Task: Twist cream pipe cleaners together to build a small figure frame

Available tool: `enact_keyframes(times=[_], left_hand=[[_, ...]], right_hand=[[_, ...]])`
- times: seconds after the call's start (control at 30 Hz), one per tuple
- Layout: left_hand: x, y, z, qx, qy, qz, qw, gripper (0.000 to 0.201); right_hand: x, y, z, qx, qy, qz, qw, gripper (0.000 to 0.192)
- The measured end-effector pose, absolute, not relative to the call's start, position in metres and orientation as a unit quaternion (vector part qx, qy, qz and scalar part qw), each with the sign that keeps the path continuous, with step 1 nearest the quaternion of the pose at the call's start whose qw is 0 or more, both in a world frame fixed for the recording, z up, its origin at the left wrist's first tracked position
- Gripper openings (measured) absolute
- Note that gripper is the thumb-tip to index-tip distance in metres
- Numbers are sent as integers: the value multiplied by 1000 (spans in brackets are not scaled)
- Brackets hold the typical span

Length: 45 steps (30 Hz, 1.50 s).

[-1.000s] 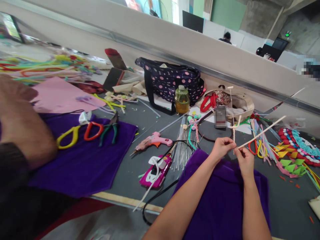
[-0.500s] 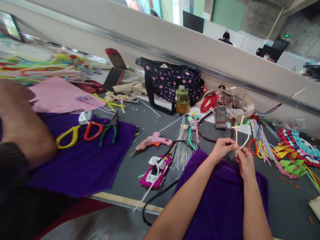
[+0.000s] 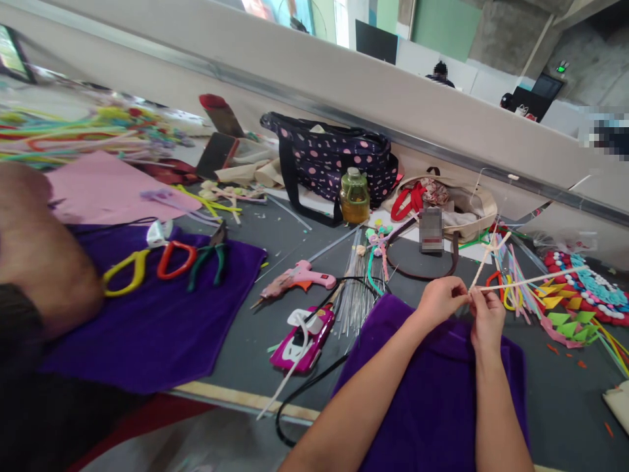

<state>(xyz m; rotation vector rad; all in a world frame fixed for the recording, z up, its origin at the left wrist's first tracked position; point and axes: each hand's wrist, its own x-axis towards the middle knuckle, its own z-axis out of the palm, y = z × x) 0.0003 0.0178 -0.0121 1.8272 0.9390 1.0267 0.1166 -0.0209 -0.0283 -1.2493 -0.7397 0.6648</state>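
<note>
Above the top edge of a purple cloth [image 3: 422, 373], my left hand [image 3: 443, 299] and my right hand [image 3: 489, 319] meet fingertip to fingertip. Both are closed in a pinch on a cream pipe cleaner [image 3: 483, 263], whose twisted stem leans up and to the right and branches near its top. One long loose strand [image 3: 540, 278] of it runs out to the right from my fingers. A thin wire with a small white tip [image 3: 513, 177] rises above the branches. My fingers hide the lower end of the stem.
A pink glue gun [image 3: 299, 278], a magenta power strip [image 3: 304, 341] and a bundle of wires [image 3: 356, 288] lie to the left. Behind stand a jar [image 3: 354, 200] and a dotted bag [image 3: 339, 157]. A co-worker's arm [image 3: 46, 249] is at far left, near pliers [image 3: 211, 259].
The twisted stem has tipped from upright to leaning right. Its loose strand, earlier curving upward, now stretches out to the right. Both hands stay pinched at nearly the same place.
</note>
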Motion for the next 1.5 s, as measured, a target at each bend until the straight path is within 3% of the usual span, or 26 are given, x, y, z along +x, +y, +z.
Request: enact_keyframes(times=[0.2,0.53,0.87,1.03,1.23,1.5], left_hand=[[7,10,-12,713,401,436,376,10],[8,17,-15,514,248,443,692,25],[2,13,-10,438,142,378,803,28],[1,14,-13,420,149,328,833,31],[8,16,-17,485,212,392,752,30],[13,10,-18,676,348,469,449,14]], right_hand=[[121,-21,-31,-589,-412,207,664,34],[119,-27,-18,-535,-358,323,694,24],[120,-34,-7,-480,-351,439,673,19],[121,-35,-9,-484,-365,422,674,21],[122,-30,-17,-536,-376,296,696,24],[122,-29,-20,-625,-438,140,631,27]])
